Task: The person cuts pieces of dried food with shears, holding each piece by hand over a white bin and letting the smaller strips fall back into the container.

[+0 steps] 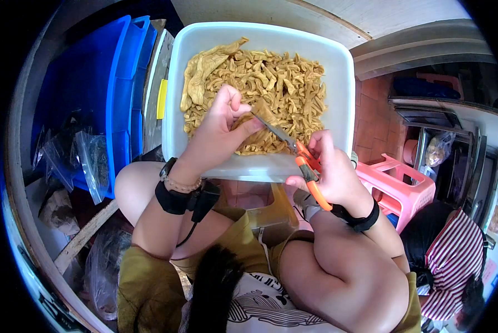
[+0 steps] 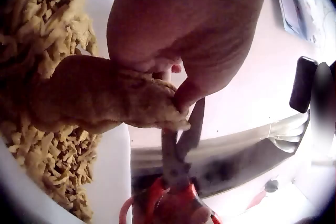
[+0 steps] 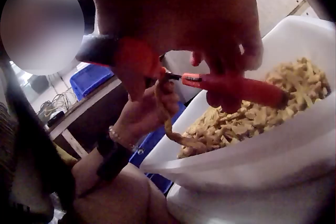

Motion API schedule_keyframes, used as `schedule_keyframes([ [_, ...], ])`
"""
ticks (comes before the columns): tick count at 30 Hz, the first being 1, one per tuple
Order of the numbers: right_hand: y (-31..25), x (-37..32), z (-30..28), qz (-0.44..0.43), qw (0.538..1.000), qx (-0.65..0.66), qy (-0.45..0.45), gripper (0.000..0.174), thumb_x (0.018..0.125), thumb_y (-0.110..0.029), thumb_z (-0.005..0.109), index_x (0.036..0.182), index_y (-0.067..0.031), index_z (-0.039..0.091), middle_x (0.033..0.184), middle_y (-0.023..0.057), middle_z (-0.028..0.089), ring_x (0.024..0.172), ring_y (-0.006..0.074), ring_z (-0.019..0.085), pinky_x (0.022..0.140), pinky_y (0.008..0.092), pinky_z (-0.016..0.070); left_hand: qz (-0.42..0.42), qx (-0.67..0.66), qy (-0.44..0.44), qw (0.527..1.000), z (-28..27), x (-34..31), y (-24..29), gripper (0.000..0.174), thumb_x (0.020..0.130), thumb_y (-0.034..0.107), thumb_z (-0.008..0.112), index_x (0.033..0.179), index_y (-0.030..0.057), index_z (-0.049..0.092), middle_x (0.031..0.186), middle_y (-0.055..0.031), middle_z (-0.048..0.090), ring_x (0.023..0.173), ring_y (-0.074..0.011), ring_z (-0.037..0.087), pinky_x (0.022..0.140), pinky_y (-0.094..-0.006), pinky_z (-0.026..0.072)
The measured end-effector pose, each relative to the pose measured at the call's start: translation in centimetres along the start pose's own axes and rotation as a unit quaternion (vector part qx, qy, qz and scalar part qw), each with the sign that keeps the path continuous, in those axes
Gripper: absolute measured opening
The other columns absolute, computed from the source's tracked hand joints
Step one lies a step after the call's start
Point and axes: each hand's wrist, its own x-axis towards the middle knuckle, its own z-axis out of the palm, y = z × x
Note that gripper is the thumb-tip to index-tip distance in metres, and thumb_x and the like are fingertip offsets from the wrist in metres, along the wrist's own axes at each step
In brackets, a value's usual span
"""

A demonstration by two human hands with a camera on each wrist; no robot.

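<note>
A wide white tub point(image 1: 339, 100) holds a heap of tan, wrinkled food strips point(image 1: 279, 77), with larger uncut pieces point(image 1: 202, 75) along its left side. Over the heap, my left hand point(image 1: 218, 133) pinches a long folded tan piece point(image 2: 100, 98) near its end, between thumb and fingers. My right hand point(image 1: 338, 169) grips orange-handled scissors point(image 1: 314, 186), fingers through the handles. In the left wrist view the scissor blades point(image 2: 181, 150) stand apart, right at the end of the piece by my left fingertips. The piece hangs down toward the heap in the right wrist view.
Blue crates point(image 1: 118, 100) with plastic bags point(image 1: 91, 164) stand to the left of the tub. On the right is a pink stool point(image 1: 399, 186), with another person in a striped top point(image 1: 451, 261) behind it. My bare knees flank the tub's near edge.
</note>
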Motion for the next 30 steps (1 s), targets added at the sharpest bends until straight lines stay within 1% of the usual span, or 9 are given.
schedule_keyframes([
  [2, 0.0, 0.0, 0.1, 0.010, 1.000, -0.001, -0.017, 0.071, 0.065, -0.048, 0.083, 0.098, -0.0056, 0.036, 0.069, 0.0133, 0.054, 0.060, 0.0309, 0.059, 0.055, 0.0369, 0.0469, 0.031, 0.092, 0.008, 0.995, -0.2, 0.1, -0.9, 0.034, 0.091, 0.000, 0.057, 0.089, 0.0119, 0.025, 0.087, -0.0014, 0.053, 0.080, -0.0040, 0.051, 0.062, -0.0197, 0.0415],
  [6, 0.4, 0.0, 0.5, 0.044, 0.997, 0.056, -0.004, 0.068, 0.067, -0.044, 0.083, 0.097, -0.0060, 0.035, 0.067, 0.0120, 0.052, 0.057, 0.0279, 0.057, 0.053, 0.0347, 0.0450, 0.007, 0.059, 0.013, 0.998, -0.3, -0.2, -0.2, 0.031, 0.092, 0.002, 0.057, 0.091, 0.0114, 0.027, 0.085, 0.0007, 0.047, 0.078, -0.0030, 0.047, 0.061, -0.0230, 0.0403],
  [8, 0.7, -0.1, 0.8, 0.033, 0.996, 0.078, 0.012, 0.067, 0.067, -0.042, 0.083, 0.096, -0.0060, 0.034, 0.066, 0.0112, 0.051, 0.056, 0.0260, 0.056, 0.053, 0.0337, 0.0443, -0.069, -0.018, -0.019, 0.997, -1.1, -0.4, 0.4, 0.027, 0.093, 0.005, 0.056, 0.099, 0.0107, 0.030, 0.093, -0.0026, 0.053, 0.084, -0.0041, 0.050, 0.067, -0.0219, 0.0429],
  [11, 1.3, -0.3, 1.0, 0.008, 0.993, 0.110, 0.039, 0.067, 0.067, -0.040, 0.084, 0.096, -0.0060, 0.034, 0.066, 0.0101, 0.050, 0.055, 0.0220, 0.054, 0.051, 0.0323, 0.0435, -0.071, -0.043, 0.001, 0.997, 0.0, -0.1, 1.4, 0.029, 0.093, 0.009, 0.058, 0.114, 0.0052, 0.039, 0.098, -0.0036, 0.058, 0.086, -0.0051, 0.053, 0.072, -0.0199, 0.0450],
  [14, 1.3, -0.5, 0.9, 0.021, 0.993, 0.108, 0.044, 0.068, 0.066, -0.041, 0.085, 0.096, -0.0059, 0.034, 0.066, 0.0096, 0.050, 0.055, 0.0198, 0.053, 0.051, 0.0322, 0.0437, -0.149, 0.033, 0.004, 0.988, -1.1, -0.2, 0.2, 0.035, 0.092, 0.013, 0.062, 0.122, 0.0012, 0.048, 0.102, -0.0029, 0.060, 0.088, -0.0050, 0.055, 0.076, -0.0191, 0.0462],
  [20, 0.0, -0.2, 0.1, 0.028, 0.999, 0.026, 0.034, 0.068, 0.068, -0.041, 0.083, 0.098, -0.0051, 0.035, 0.067, 0.0112, 0.053, 0.056, 0.0252, 0.058, 0.051, 0.0338, 0.0454, -0.087, 0.034, 0.001, 0.996, -0.1, -0.4, 0.7, 0.031, 0.092, 0.018, 0.062, 0.116, -0.0009, 0.057, 0.098, 0.0025, 0.060, 0.087, -0.0024, 0.053, 0.074, -0.0188, 0.0457],
  [23, -0.4, -0.1, 0.0, 0.050, 0.999, 0.002, 0.009, 0.069, 0.069, -0.044, 0.081, 0.103, -0.0038, 0.036, 0.076, 0.0154, 0.060, 0.067, 0.0314, 0.064, 0.060, 0.0362, 0.0503, -0.079, 0.086, -0.027, 0.993, 0.8, -0.4, 0.6, 0.026, 0.092, 0.017, 0.062, 0.111, -0.0011, 0.060, 0.093, 0.0025, 0.060, 0.084, -0.0026, 0.053, 0.073, -0.0195, 0.0450],
  [25, -0.1, -0.1, 0.2, 0.003, 0.999, -0.005, 0.033, 0.073, 0.070, -0.045, 0.080, 0.109, -0.0020, 0.036, 0.089, 0.0196, 0.063, 0.083, 0.0355, 0.066, 0.073, 0.0397, 0.0522, -0.064, 0.109, -0.029, 0.992, 1.3, -0.5, 0.1, 0.024, 0.092, 0.016, 0.061, 0.109, -0.0011, 0.061, 0.091, 0.0021, 0.061, 0.083, -0.0031, 0.052, 0.073, -0.0204, 0.0448],
  [30, 0.1, 0.1, 0.5, -0.024, 0.999, -0.011, 0.040, 0.078, 0.068, -0.045, 0.081, 0.113, -0.0007, 0.035, 0.100, 0.0226, 0.062, 0.093, 0.0379, 0.064, 0.080, 0.0427, 0.0506, -0.058, 0.110, -0.045, 0.991, 1.9, -0.5, 0.0, 0.022, 0.090, 0.015, 0.061, 0.105, -0.0010, 0.063, 0.087, 0.0006, 0.062, 0.079, -0.0047, 0.052, 0.073, -0.0231, 0.0443],
])
